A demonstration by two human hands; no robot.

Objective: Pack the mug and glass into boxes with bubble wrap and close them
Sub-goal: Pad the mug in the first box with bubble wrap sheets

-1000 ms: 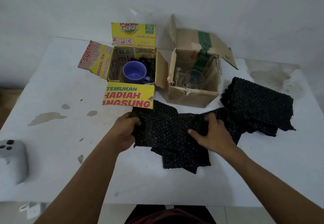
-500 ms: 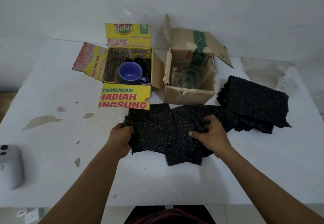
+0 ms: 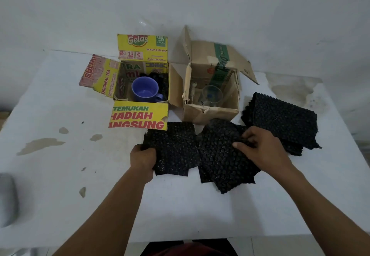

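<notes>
- At the near middle of the table [image 3: 60, 105], two black sheets of bubble wrap lie side by side with their inner edges meeting. Call them the left sheet [image 3: 174, 149] and the right sheet [image 3: 220, 159].
- The left hand [image 3: 143, 155] holds the left sheet by its outer edge, its grip curled round that edge with the fingers tucked out of sight beneath.
- The right hand [image 3: 262, 149] lies on the upper right corner of the right sheet. Its grip is bunched, the fingers bent into the wrap and the thumb pointing left across it.
- The mug [image 3: 145, 89] stands upright in the yellow box [image 3: 138, 115], which lies straight ahead of the left hand, just past the far edge of the left sheet. Something dark, probably wrap, shows beside the mug.
- The glass [image 3: 212, 95] stands in the brown box [image 3: 212, 113], ahead and slightly left of the right hand, with its front wall touching or nearly touching the far edge of the right sheet. No wrap is visible inside.
- Both boxes have their flaps open. The yellow box's near flap hangs toward the person, over the corner of the left sheet.
- Judgement: each hand is nearer its own box, so each sheet needs only to be lifted forward, away from the body.
- A stack [image 3: 284, 119] of further sheets lies to the right, and a grey object [image 3: 8, 199] sits at the table's left edge.
</notes>
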